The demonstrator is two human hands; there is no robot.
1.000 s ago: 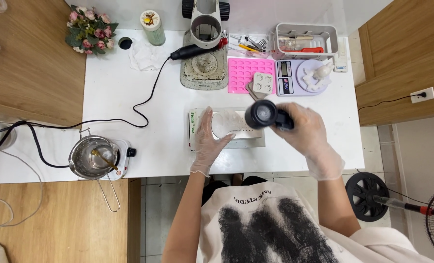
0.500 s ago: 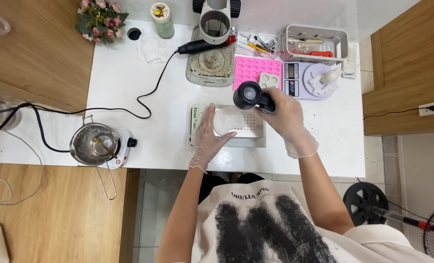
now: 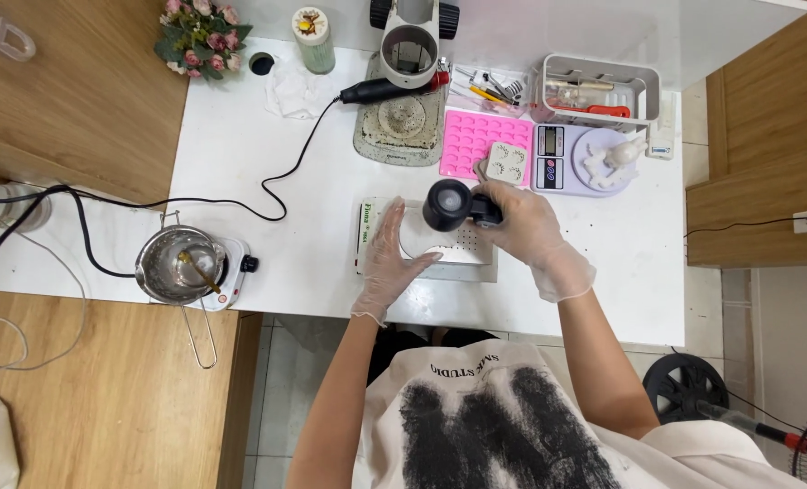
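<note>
Two gloved hands at work near the centre of the frame, over the white desk (image 3: 268,172). My right hand (image 3: 526,226) has a closed grip around a black cylindrical tool (image 3: 449,205), its round open end facing up toward the camera; the tool hovers over the upper right part of a white rectangular pad (image 3: 462,258) lying on the desk. My left hand (image 3: 394,258) rests flat and open, fingers spread, on the left part of that pad, holding nothing; a pale round piece (image 3: 419,240) shows just beside its fingertips, under the tool.

Just above the tool: a pink silicone mould tray (image 3: 471,145), with a small grey mould (image 3: 505,161) at its lower right corner. Right of it, a digital scale (image 3: 566,163) carrying white figurines. Upper centre: a grey base plate (image 3: 402,122) with a black corded handpiece (image 3: 381,90) across it. Upper right: a white tool caddy (image 3: 603,86). Left of the frame: a steel pot (image 3: 172,263) on a small hotplate, at the desk's lower left edge. Upper left: a pink flower bunch (image 3: 200,27).
</note>
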